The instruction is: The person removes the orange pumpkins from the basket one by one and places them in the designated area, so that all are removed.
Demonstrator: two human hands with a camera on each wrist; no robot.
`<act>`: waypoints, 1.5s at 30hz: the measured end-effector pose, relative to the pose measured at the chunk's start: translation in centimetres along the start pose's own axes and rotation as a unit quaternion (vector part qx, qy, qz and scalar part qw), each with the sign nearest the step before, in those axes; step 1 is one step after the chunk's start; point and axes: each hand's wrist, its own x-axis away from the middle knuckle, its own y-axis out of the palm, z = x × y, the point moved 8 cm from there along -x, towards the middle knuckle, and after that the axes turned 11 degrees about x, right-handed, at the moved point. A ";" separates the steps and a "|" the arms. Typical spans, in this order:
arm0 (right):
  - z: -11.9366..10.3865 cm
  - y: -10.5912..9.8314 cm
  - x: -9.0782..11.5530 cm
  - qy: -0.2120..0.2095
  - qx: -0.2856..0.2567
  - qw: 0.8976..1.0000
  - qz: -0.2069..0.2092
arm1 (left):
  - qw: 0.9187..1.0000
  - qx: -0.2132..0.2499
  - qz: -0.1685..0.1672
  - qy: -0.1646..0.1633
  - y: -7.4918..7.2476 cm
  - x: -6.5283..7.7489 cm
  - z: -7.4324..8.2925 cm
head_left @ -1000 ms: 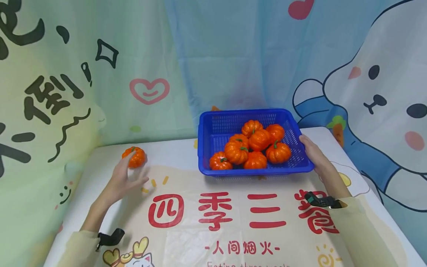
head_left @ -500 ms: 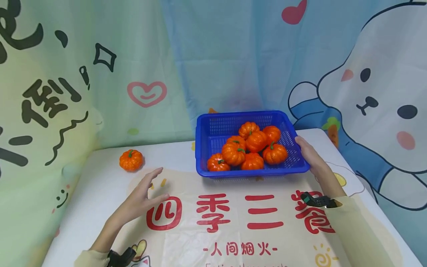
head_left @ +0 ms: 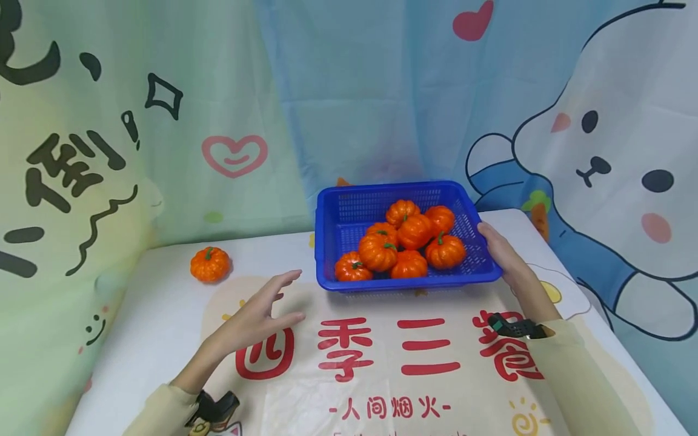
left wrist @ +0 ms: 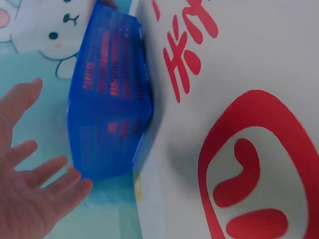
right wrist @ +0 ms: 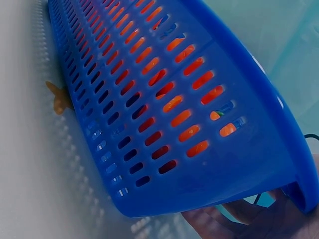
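A blue plastic basket with slotted walls stands at the back of the table, with several small orange pumpkins piled in it. My right hand grips the basket's right rim; in the right wrist view its fingers curl around the end of the basket. Over the table left of the basket, my left hand hovers with fingers spread and nothing in them. The left wrist view shows this hand apart from the basket. One more pumpkin sits alone at the back left.
A printed cloth with red characters covers the white table. Behind it hangs a light blue and green curtain with cartoon drawings. A thin cord lies at the right.
My left hand has drawn away from the lone pumpkin and moved right toward the basket, holding nothing. The right hand stays on the basket's rim. The view shifts slightly.
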 end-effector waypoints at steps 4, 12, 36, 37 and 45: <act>-0.2 0.2 -0.2 -0.004 -0.001 1.000 0.000 | 1.000 -0.001 -0.007 0.008 0.6 -1.3 0.8; -0.5 0.3 -0.3 -0.008 -0.007 1.000 -0.003 | 0.997 -0.016 -0.058 0.042 1.8 -5.9 3.8; 0.1 -0.4 -0.1 0.001 -0.012 1.000 0.004 | 0.944 -0.198 -0.259 -0.047 7.6 -20.5 3.1; 0.1 -0.5 -0.1 0.001 -0.015 1.000 0.004 | 0.945 -0.194 -0.257 -0.047 7.7 -20.5 3.1; 0.2 0.0 -0.3 -0.003 -0.025 1.000 -0.002 | 0.950 -0.175 -0.254 -0.041 8.7 -20.3 2.2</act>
